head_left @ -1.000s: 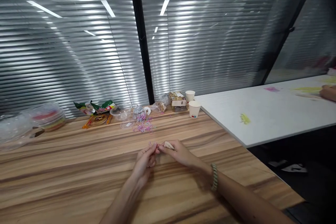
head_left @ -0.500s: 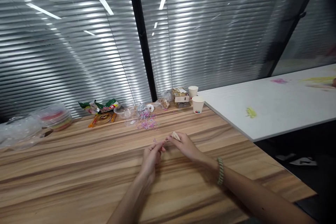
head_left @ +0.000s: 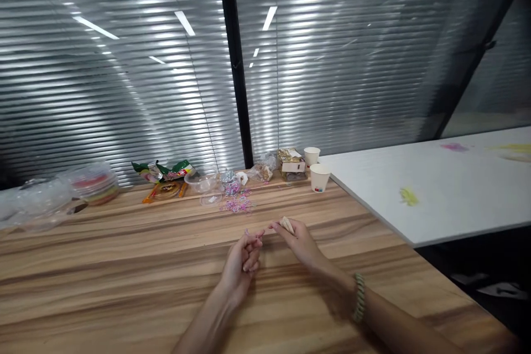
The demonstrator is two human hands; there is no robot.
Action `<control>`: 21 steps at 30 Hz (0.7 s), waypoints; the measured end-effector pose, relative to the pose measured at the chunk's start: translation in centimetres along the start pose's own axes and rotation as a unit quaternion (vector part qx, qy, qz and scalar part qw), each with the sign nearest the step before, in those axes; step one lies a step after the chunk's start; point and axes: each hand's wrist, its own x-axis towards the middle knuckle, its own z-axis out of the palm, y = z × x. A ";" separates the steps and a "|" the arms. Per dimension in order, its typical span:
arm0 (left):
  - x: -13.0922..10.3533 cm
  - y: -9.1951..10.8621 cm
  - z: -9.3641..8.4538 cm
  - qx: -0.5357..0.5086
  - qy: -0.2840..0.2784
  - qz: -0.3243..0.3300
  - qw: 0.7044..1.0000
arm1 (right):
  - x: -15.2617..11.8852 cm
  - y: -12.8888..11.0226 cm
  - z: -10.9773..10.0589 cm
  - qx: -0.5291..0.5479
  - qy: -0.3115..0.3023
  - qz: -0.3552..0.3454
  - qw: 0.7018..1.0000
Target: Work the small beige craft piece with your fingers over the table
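Observation:
My left hand [head_left: 244,254] is closed over the wooden table [head_left: 141,287], its thumb and forefinger pinching a small pink piece [head_left: 258,237]. Just to its right, my right hand [head_left: 299,238] has its fingers curled round a cream-coloured object [head_left: 287,225], with the forefinger and thumb tips near the pink piece. The fingertips of the two hands are close together, with a narrow gap. Beyond them lies a scattered pile of small pink and purple pieces [head_left: 237,204].
Two paper cups [head_left: 319,178] stand near the back edge beside a gold-wrapped box [head_left: 291,163]. Clear plastic bowls [head_left: 202,181], green snack packets [head_left: 166,170] and stacked lids [head_left: 93,182] line the back left. A white table [head_left: 369,188] adjoins on the right.
The fingertips have moved slightly apart, and the left hand has turned so its curled fingers show. The whole view has shifted a little, with both hands lower in it.

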 end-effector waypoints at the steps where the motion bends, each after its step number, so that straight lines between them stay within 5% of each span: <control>1: -0.1 0.0 0.1 0.002 -0.006 0.009 1.000 | 0.2 0.2 -0.2 0.001 0.017 0.015 1.000; 9: -0.3 0.5 -0.4 0.051 0.007 0.058 0.997 | 0.2 0.7 0.3 0.020 0.034 0.050 0.998; 21: 0.0 -0.5 -0.3 0.075 0.000 0.034 0.997 | 0.0 0.4 0.2 0.014 -0.001 0.036 0.999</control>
